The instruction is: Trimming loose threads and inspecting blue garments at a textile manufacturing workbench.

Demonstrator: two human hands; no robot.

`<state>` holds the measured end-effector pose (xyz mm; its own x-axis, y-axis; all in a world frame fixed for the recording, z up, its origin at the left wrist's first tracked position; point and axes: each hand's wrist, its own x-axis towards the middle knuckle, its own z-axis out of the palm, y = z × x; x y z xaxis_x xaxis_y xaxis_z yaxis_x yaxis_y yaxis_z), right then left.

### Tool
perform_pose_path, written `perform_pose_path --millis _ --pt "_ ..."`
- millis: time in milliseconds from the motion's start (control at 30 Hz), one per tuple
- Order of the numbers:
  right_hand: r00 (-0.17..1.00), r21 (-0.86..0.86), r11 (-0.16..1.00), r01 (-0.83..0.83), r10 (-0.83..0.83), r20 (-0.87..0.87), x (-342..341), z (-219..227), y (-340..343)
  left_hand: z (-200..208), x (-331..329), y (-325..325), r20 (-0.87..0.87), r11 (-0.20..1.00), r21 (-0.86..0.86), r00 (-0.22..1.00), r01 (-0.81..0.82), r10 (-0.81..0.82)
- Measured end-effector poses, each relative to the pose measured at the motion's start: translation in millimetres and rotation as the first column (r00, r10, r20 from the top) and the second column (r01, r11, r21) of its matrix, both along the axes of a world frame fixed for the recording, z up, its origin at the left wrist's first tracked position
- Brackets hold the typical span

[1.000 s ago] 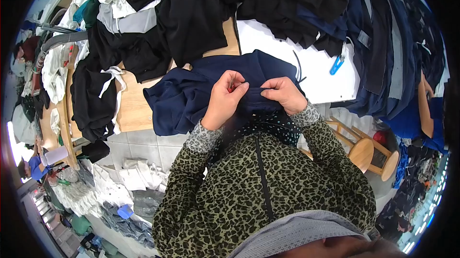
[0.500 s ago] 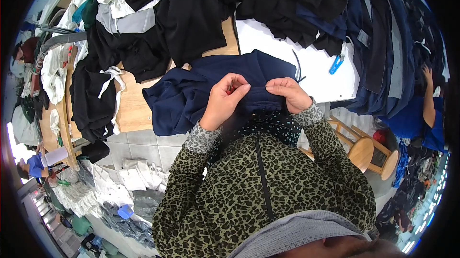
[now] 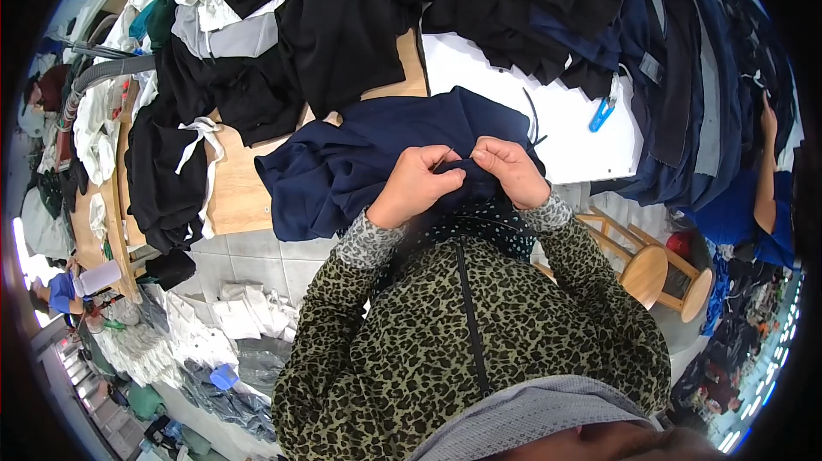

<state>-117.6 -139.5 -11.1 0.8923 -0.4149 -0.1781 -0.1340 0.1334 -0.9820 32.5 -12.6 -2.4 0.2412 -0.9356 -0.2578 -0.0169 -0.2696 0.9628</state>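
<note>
A navy garment lies bunched across the table edge in front of me, its near part hanging toward my lap. My left hand is closed in a pinch at the garment's near edge, and a thin dark bit shows by its fingertips, too small to name. Close beside it, almost touching, my right hand pinches the same edge between thumb and forefinger. Just beyond my right hand, a dark cord curls out over the white board.
Blue thread snips lie on the white board. Black garments are heaped at the far side, with dark clothes hanging at the right. Wooden stools stand at lower right. At far right, a co-worker's arm reaches up.
My left hand has moved right and my right hand slightly left, so the fingertips now nearly meet at the garment's edge. The co-worker's hand at far right has risen.
</note>
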Motion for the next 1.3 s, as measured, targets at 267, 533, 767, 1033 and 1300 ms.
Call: perform_pose_path --millis 267,533,767,1033,1300 --pt "1.0 0.458 0.889 0.006 -0.016 0.018 -1.3 -5.5 -0.7 -2.5 3.2 5.8 -0.366 0.999 0.0 0.929 -0.055 0.051" --pt "0.999 0.593 0.805 0.02 -0.031 0.009 -2.5 -15.6 -5.0 6.2 10.4 7.2 -0.523 0.996 0.081 0.849 -0.04 0.077" --pt "0.981 0.218 0.97 -0.11 0.141 -0.132 -3.4 2.6 -4.8 6.4 14.2 10.2 -0.519 0.994 0.085 0.848 -0.071 0.105" --pt "0.868 -0.78 0.403 0.479 -0.089 0.488 -11.8 7.6 4.7 -4.5 7.0 25.2 0.65 0.682 -0.698 0.591 0.217 0.477" --pt "0.761 -0.737 0.207 0.644 -0.067 0.646 -14.3 -7.7 10.0 -23.1 4.0 37.1 0.665 0.615 -0.742 0.41 0.267 0.624"
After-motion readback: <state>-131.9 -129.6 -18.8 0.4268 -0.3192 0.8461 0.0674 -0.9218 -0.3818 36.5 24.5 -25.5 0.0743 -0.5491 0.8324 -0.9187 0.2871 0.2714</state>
